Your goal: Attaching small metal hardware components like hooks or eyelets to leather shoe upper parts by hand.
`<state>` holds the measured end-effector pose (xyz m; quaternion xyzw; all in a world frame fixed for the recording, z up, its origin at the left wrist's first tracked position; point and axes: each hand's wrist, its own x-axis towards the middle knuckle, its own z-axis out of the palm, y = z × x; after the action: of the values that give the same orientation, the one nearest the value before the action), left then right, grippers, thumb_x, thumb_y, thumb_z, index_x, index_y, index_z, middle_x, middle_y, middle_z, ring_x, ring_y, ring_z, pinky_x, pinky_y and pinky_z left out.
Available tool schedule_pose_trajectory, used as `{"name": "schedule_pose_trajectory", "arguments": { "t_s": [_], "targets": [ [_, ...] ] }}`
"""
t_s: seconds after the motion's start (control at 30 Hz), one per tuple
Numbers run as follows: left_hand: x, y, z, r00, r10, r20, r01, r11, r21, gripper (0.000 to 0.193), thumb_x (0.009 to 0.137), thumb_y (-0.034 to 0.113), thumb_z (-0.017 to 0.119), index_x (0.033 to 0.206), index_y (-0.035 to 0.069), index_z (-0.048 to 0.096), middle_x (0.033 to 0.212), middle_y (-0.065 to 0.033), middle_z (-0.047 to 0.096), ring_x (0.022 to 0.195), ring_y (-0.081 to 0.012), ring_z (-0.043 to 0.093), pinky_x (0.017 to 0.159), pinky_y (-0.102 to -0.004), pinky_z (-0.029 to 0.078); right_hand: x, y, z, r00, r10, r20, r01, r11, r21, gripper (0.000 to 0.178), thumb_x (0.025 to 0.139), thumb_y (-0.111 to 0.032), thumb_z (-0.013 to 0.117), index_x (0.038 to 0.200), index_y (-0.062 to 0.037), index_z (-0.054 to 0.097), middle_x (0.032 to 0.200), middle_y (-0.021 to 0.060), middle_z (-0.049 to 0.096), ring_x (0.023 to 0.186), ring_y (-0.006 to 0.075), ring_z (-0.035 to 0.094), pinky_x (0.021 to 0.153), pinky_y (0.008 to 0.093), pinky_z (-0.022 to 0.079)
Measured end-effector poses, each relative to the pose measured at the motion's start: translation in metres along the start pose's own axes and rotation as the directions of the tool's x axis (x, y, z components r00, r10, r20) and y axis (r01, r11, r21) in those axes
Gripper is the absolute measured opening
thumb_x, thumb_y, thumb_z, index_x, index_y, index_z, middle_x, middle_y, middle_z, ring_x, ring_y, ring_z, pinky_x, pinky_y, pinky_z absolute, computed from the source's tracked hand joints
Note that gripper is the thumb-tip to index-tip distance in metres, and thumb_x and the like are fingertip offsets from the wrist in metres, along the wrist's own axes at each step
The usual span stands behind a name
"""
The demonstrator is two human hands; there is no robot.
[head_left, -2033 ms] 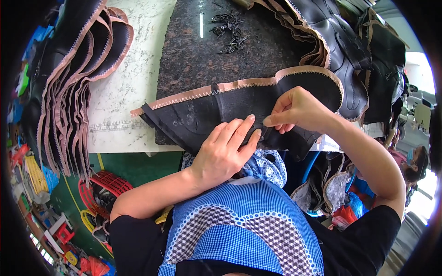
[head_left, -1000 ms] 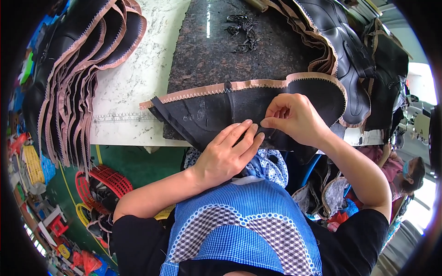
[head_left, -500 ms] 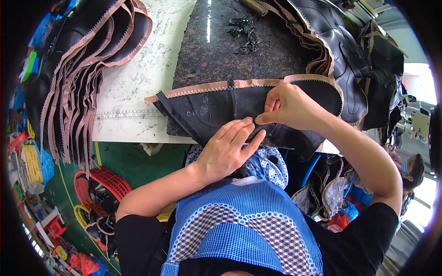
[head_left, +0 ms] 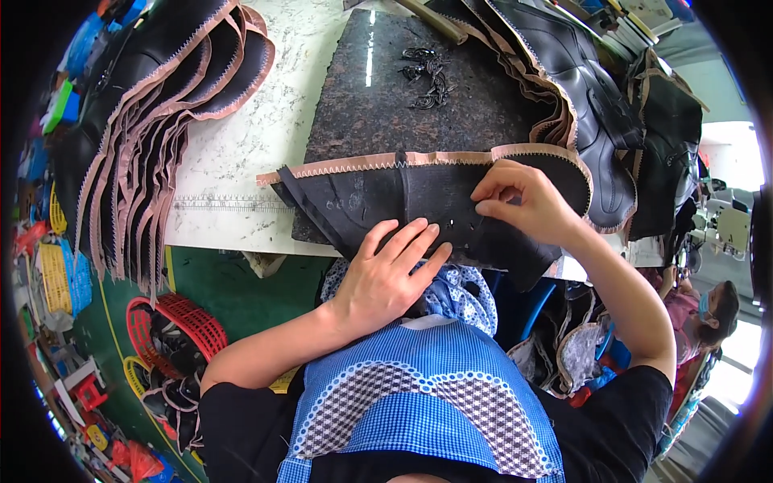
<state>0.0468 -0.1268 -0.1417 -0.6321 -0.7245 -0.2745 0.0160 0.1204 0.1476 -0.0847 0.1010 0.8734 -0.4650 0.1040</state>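
Note:
A black boot upper (head_left: pixel 366 193) with a tan, zigzag-stitched top edge lies across the near part of a dark stone slab (head_left: pixel 362 105). My left hand (head_left: pixel 390 270) rests on its near edge, fingers stretched out and slightly spread. Just above the upper, to the right, hovers my right hand (head_left: pixel 527 201). Its thumb and forefinger are bent together in a pinch; whatever lies between the tips is too small to make out. Small pale specks or holes show in the black material between the hands.
Stacked boot uppers (head_left: pixel 137 153) hang over the table's left side; another pile (head_left: pixel 596 105) stands at right. Black scraps (head_left: pixel 427 76) and a rod-like handle (head_left: pixel 435 20) lie on the slab's far part. A red basket (head_left: pixel 181 322) sits lower left. Another person (head_left: pixel 708 314) is at far right.
My right hand has lifted up and right, away from my left hand. The left hand has shifted slightly left with its fingers more spread. The whole view has shifted a little.

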Motion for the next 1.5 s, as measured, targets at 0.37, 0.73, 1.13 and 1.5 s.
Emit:
{"name": "schedule_pose_trajectory", "arguments": {
  "t_s": [0.37,0.73,1.13,1.5],
  "targets": [
    [-0.007,-0.051,-0.030,0.901,-0.342,-0.268,0.314,0.939,-0.141,0.030,0.074,0.014,0.090,0.097,0.006,0.073,0.096,-0.0055,0.064,0.079,-0.0241,0.063,0.074,-0.0355,0.053,-0.004,0.001,0.021,0.954,-0.297,-0.023,0.260,0.867,-0.425,0.014,0.087,-0.005,0.069,0.088,0.0001,0.056,0.092,0.0126,0.053,0.084,0.0266,0.058,0.073,0.0367,0.047],
    [0.003,-0.048,-0.026,0.974,-0.227,-0.029,0.226,0.937,0.266,0.019,0.091,0.017,0.072,0.092,0.006,0.056,0.091,-0.0096,0.051,0.082,-0.0269,0.054,0.076,-0.0409,0.043,-0.097,-0.020,0.069,0.915,-0.300,0.271,0.314,0.949,-0.007,0.019,0.094,-0.012,0.065,0.082,0.0021,0.062,0.081,0.0154,0.060,0.073,0.0328,0.064,0.065,0.0424,0.054],
    [0.005,-0.009,-0.022,0.986,0.066,0.154,-0.104,0.962,0.252,0.052,0.092,0.027,0.063,0.141,0.011,0.060,0.151,-0.0129,0.054,0.143,-0.0337,0.047,0.120,-0.0587,0.031,-0.140,-0.019,0.004,0.979,0.191,-0.074,-0.133,0.867,0.480,0.017,0.088,-0.009,0.073,0.076,0.0008,0.064,0.069,0.0077,0.065,0.061,0.0145,0.062,0.058,0.0271,0.049],
    [0.126,-0.129,-0.262,0.956,-0.169,-0.241,0.203,0.971,0.124,0.030,0.090,0.003,0.062,0.119,0.002,0.069,0.102,-0.0170,0.074,0.093,-0.0330,0.072,0.088,-0.0419,0.056,-0.120,-0.001,-0.030,0.343,0.345,-0.874,0.359,0.811,0.461,0.016,0.106,-0.020,0.055,0.111,-0.0068,0.063,0.074,-0.0006,0.054,0.056,0.0045,0.042,0.049,0.0190,0.030]
  ]
}}
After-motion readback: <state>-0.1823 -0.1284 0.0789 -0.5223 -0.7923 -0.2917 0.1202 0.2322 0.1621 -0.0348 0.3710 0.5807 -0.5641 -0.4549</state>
